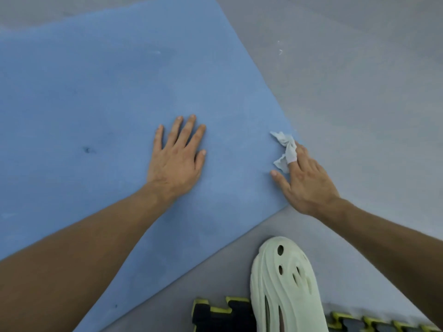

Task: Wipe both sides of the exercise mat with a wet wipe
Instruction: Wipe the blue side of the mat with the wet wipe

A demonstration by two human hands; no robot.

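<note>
Judging by its thin edge and the way it lies flat, we take the exercise mat (107,92) for light, soft foam. It should bend easily and may slide on the smooth grey floor (359,92) when rubbed. To turn it over, we would take hold at the near right corner or along the right edge, where a hand can get under it. It is a plain blue sheet with a faintly grained face and a small dark mark to the left. It spreads from the near left to the far middle of the scene.

Our left hand (176,161) lies flat on the mat with fingers spread, grasping nothing. Our right hand (304,180) rests at the mat's right edge, near the corner. It nips the crumpled white wet wipe (285,149) between its first fingers, against the mat.
</note>
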